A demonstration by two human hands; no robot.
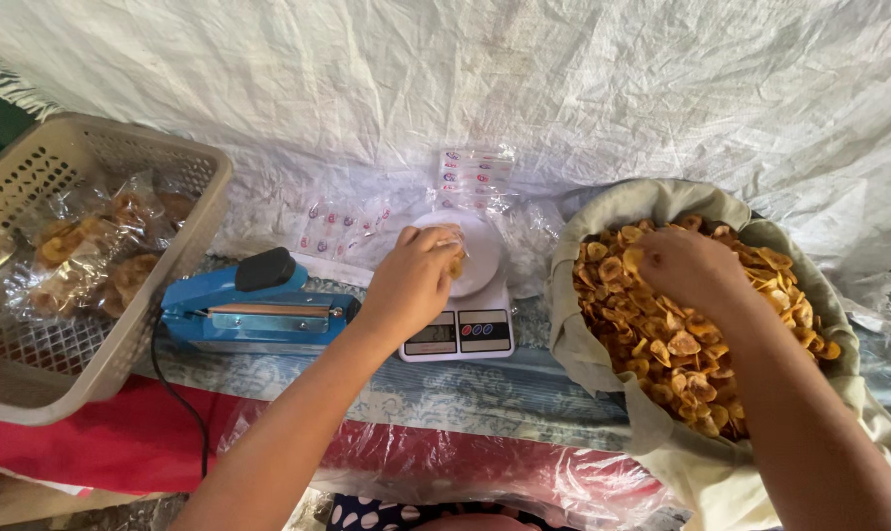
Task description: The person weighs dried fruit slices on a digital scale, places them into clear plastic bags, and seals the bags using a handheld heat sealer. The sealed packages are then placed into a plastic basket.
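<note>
Far left: a beige slotted plastic basket (32, 364) is sitting on the surface, holding sealed clear packets of chips (91, 261). Next: a blue bag sealer (249, 307) with a black knob is lying with its long axis left to right, its cord trailing toward the near edge. Centre: the left hand (413, 280) is reaching over a small white kitchen scale (462, 329), its grip pinching together on a clear bag (457, 258) holding a few chips, which is resting on the scale's round pan. Behind: loose flat printed bags (473, 175) are lying against the white sheeting. Right: the right hand (689, 267) is dipping into a cloth sack of fried chips (691, 344), fingers curling down into the heap; what they are pinching cannot be told. The bag on the scale is lying directly left of the sack, the left hand being the nearer.
</note>
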